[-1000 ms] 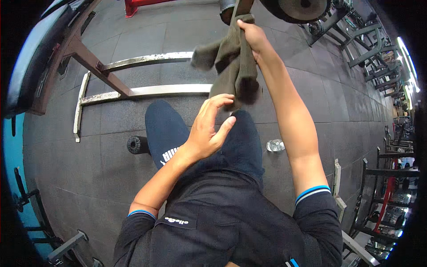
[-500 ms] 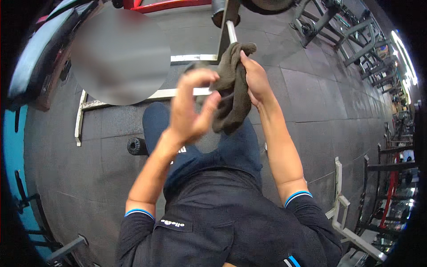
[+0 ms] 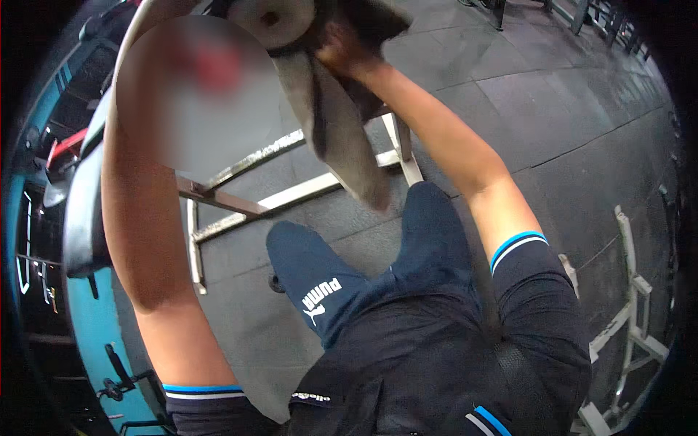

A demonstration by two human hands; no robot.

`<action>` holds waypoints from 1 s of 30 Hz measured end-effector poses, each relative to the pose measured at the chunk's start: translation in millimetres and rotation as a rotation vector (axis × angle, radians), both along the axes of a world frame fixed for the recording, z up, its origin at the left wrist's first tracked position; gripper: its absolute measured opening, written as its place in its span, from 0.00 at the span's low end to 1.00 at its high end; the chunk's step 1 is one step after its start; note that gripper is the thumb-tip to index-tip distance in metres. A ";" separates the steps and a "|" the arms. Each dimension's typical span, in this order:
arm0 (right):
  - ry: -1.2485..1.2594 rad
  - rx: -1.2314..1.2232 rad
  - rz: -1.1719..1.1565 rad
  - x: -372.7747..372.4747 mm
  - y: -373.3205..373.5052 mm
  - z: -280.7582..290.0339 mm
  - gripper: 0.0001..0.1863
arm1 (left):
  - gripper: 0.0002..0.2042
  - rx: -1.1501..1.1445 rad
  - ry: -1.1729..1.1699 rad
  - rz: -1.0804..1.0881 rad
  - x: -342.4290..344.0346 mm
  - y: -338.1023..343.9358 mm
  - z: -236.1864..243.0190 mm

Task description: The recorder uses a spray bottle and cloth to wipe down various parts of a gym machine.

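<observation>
Olive-grey cloth (image 3: 338, 138) hung from the right hand (image 3: 347, 54), fingers closed on it, by the lower right edge of the plate (image 3: 291, 23), crossing the frame (image 3: 298, 193) near its right end. Left hand out of view; couldn't tell its fingers.

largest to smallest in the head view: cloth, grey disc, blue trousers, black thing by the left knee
1. Blue trousers
2. Cloth
3. Grey disc, cut off by the picture's upper edge
4. Black thing, partly hidden
</observation>
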State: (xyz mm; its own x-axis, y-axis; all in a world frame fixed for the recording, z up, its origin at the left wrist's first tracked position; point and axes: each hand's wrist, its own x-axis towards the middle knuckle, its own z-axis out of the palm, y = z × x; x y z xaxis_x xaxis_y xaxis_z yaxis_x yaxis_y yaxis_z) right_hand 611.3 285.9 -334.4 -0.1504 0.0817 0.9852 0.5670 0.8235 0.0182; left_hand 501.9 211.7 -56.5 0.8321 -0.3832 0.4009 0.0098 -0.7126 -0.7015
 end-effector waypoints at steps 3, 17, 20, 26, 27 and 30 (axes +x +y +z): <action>0.002 0.023 -0.070 -8.1 21.8 4.3 0.23 | 0.17 -0.508 -0.219 0.221 17.0 -31.9 -18.0; 0.237 -0.246 0.188 -14.4 11.2 32.5 0.20 | 0.14 -1.078 -0.598 0.243 61.3 -129.1 -88.5; 0.302 -0.152 0.328 -22.8 16.4 33.8 0.22 | 0.17 -1.326 -0.520 0.160 1.7 -73.5 -39.1; 0.348 -0.171 0.197 -20.8 -10.9 11.6 0.21 | 0.19 -1.471 -0.416 0.401 -84.2 -5.0 -43.7; 0.397 -0.307 0.155 -18.9 -20.0 12.4 0.19 | 0.19 -1.368 -0.336 0.410 -83.9 -9.2 -42.1; 0.604 -0.367 0.052 -4.2 -48.5 16.1 0.11 | 0.18 -1.563 -0.425 0.463 -76.2 -21.6 -43.4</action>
